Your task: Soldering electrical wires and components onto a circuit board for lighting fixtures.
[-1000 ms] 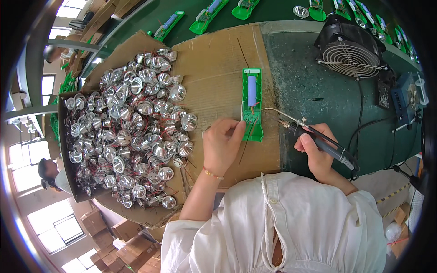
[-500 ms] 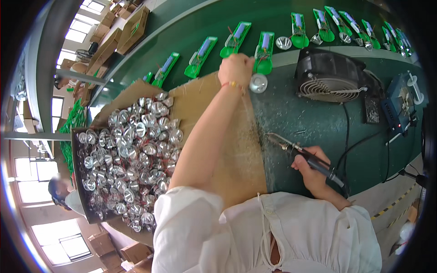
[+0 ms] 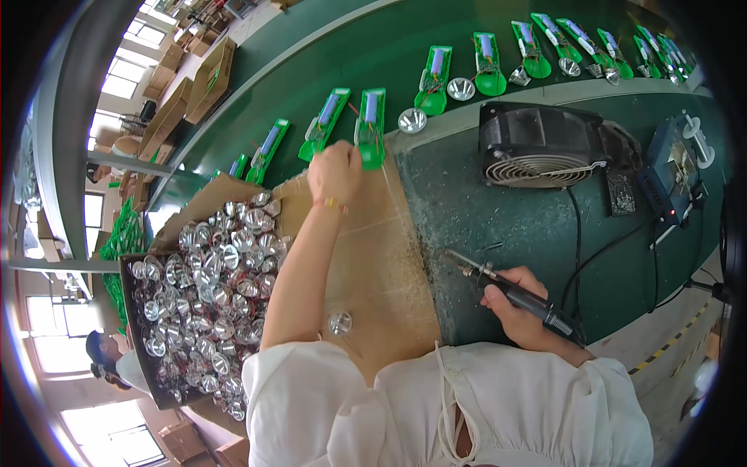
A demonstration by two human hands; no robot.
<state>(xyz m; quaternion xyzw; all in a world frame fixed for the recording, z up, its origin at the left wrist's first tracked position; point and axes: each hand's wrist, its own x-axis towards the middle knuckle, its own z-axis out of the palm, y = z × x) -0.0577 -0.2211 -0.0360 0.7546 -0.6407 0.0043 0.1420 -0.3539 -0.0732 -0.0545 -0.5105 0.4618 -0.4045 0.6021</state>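
Note:
My left hand (image 3: 336,173) reaches forward, its fingers curled against the near end of a green plastic casing (image 3: 372,128). This casing carries a blue-violet cylindrical cell and some wires, and its rounded end overlaps the cardboard sheet (image 3: 381,257). Just left of it lies a similar casing (image 3: 325,124). My right hand (image 3: 520,307) grips a soldering iron (image 3: 529,298) by its black handle, the tip pointing left over the green bench. A loose silvery reflector cup (image 3: 340,323) rests on the cardboard beside my left forearm.
A box (image 3: 140,342) full of silvery reflector cups stands at left. Several casings, some with reflectors (image 3: 412,121), line the green belt (image 3: 311,58). A black fan (image 3: 537,148), a blue soldering station (image 3: 668,175) and a solder spool (image 3: 698,140) stand at right; cables cross the bench.
My left hand has drawn one casing nearer, onto the cardboard's edge. A neighbouring casing with its reflector now sits farther back. The right hand keeps hold of the iron. The view has shifted slightly.

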